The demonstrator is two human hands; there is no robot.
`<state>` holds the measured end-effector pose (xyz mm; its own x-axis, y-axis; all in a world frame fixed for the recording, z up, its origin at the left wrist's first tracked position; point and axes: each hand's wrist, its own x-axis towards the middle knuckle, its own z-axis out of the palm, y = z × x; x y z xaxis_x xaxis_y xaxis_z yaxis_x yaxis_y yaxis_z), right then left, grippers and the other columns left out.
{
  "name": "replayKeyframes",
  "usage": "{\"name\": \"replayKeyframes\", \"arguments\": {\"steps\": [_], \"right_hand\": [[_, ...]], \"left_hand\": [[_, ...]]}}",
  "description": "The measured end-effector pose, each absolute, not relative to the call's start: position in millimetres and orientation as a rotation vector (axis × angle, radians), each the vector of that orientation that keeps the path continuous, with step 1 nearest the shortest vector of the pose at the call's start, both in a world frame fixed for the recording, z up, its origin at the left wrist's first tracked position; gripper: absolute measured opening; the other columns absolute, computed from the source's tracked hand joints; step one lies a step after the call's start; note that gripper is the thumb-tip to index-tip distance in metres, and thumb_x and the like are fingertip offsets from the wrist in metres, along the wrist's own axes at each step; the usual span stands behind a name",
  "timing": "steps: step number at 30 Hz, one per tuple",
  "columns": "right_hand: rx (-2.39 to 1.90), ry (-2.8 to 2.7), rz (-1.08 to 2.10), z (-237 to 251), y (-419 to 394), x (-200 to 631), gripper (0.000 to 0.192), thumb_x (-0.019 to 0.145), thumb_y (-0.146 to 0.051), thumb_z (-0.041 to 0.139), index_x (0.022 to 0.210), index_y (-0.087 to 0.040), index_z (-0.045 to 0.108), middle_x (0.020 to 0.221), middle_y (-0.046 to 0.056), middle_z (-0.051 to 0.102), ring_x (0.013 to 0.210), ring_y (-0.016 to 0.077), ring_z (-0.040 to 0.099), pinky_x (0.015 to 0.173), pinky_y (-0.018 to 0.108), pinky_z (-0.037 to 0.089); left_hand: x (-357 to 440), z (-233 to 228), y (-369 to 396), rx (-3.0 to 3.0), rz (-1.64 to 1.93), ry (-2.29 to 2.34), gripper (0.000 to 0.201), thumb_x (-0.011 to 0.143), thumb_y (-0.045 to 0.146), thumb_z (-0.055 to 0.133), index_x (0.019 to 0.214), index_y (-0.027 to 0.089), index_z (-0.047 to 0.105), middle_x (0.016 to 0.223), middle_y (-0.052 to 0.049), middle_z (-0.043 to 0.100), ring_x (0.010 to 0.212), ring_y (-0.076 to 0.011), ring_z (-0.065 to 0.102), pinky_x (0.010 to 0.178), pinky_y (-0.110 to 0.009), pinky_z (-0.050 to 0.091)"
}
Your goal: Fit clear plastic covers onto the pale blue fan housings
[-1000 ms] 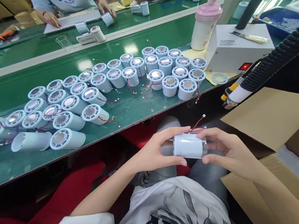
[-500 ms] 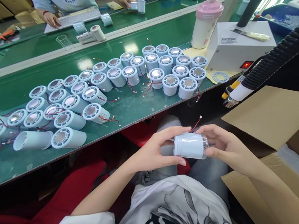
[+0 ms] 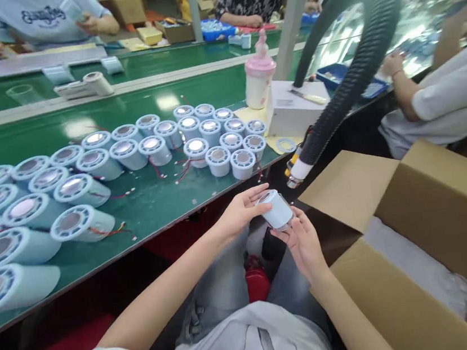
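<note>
Above my lap, a light-blue cylindrical housing (image 3: 278, 211) is held tilted between both hands. Its upper end has a slotted rim round a metal disc, and a clear plastic part shows at its lower end. My left hand (image 3: 242, 212) grips the upper end, thumb across the side. The fingers of my right hand (image 3: 304, 241) are closed round the clear lower end. On the bench to the left, several similar housings (image 3: 218, 162) stand in loose rows with metal discs facing up. Thin red and black wires (image 3: 185, 171) with white plugs trail from some.
An open cardboard box (image 3: 364, 289) holding clear plastic pieces is at my right. A black corrugated hose (image 3: 346, 93) with a metal-tipped nozzle hangs over the bench edge, near a white box unit (image 3: 293, 108). A pink-lidded bottle (image 3: 259, 75) stands behind. Other people sit across and to the right.
The view has swung right, showing more of the cardboard box. The housing went from lying nearly level to tilted, disc end up, with my right hand now beneath its clear end.
</note>
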<state>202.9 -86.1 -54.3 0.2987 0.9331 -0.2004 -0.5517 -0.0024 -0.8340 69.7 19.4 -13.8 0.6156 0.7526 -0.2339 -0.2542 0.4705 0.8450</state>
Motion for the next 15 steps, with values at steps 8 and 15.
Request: {"name": "replayKeyframes", "arguments": {"steps": [8,15], "right_hand": [[-0.957,-0.382,1.145,-60,-70,216,0.050,0.077,-0.054,0.074,0.107,-0.021,0.051,0.104,0.005,0.068,0.087,0.0223,0.073,0.076,0.035,0.060],[-0.982,-0.402,1.217,-50,-77,216,0.049,0.077,-0.055,0.074,0.102,-0.019,0.053,0.095,0.004,0.071,0.077,0.0207,0.074,0.069,0.032,0.061]], "left_hand": [[108,-9,45,0.950,0.569,0.660,0.066,0.062,0.028,0.088,0.121,0.010,0.064,0.123,-0.017,0.067,0.114,-0.0267,0.063,0.102,-0.039,0.044],[94,1,36,0.987,0.540,0.738,0.059,0.065,0.032,0.086,0.117,0.011,0.067,0.112,-0.013,0.071,0.101,-0.0222,0.065,0.092,-0.036,0.046]]}}
